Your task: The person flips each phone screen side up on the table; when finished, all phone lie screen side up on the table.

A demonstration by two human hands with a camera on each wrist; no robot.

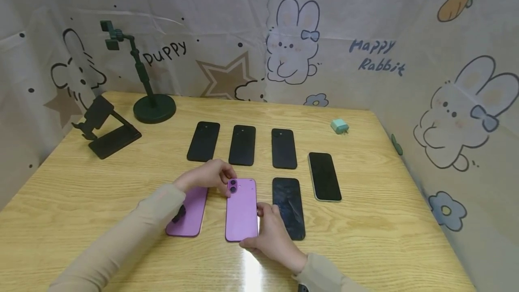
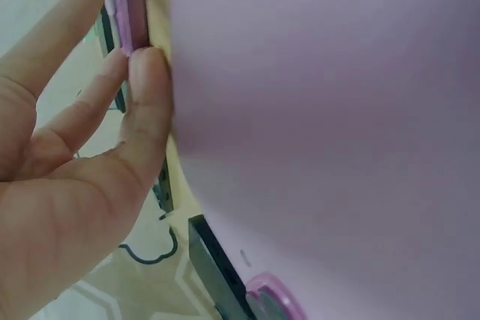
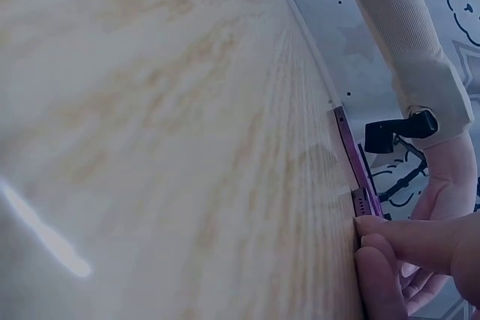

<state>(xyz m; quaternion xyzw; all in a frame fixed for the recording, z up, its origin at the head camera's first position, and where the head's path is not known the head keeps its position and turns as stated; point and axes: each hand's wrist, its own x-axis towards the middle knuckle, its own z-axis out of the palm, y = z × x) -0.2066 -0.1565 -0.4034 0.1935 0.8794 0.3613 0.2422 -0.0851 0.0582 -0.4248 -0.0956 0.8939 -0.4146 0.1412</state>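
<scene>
A pink phone [image 1: 242, 213] lies back up on the table, its two camera lenses at the upper left. My left hand [image 1: 211, 175] pinches its top left corner; the left wrist view shows thumb and finger at that corner. At the lower right, my right hand [image 1: 275, 233] grips the same phone, thumb at the bottom edge and fingers along the right side. Another pink phone [image 1: 196, 215] lies to the left, partly hidden under my left forearm, and fills much of the left wrist view. Just right of my right hand lies a dark phone [image 1: 289, 202] with a glossy face.
Three black phones [image 1: 203, 141] form a row farther back. A pale-edged phone [image 1: 325, 177] lies at the right, with a mint charger plug [image 1: 339, 126] behind it. At the back left stand a black folding stand [image 1: 115, 141] and a green phone holder [image 1: 155, 109]. Printed cloth borders the table.
</scene>
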